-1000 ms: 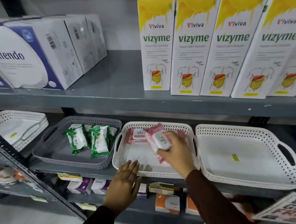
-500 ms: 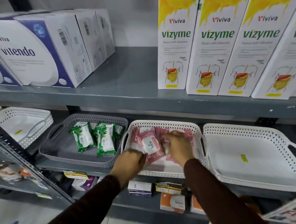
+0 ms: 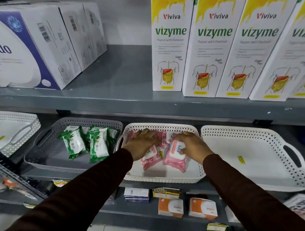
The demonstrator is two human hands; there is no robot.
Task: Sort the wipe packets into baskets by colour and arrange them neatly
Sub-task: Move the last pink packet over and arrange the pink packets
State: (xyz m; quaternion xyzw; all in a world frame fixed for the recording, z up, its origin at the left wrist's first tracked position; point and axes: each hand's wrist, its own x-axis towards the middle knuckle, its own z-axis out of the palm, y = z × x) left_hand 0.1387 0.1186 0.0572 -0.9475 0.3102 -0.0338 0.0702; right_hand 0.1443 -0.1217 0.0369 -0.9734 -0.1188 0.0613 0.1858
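Observation:
Several pink wipe packets lie in the middle white basket on the lower shelf. My left hand rests flat on the left pink packets, fingers spread. On the right, my right hand has its fingers curled around the edge of the front pink "kara" packet. In the grey basket to the left lie green wipe packets, side by side. Some pink packets at the back are partly hidden under my hands.
An empty white basket sits right of the pink one, and another white basket at far left. Tall yellow-and-white boxes and white-blue boxes fill the shelf above. Small orange boxes stand on the shelf below.
My left hand came up from below the shelf edge into the pink basket and now lies on the packets. My right hand has set the pink packet down in the basket.

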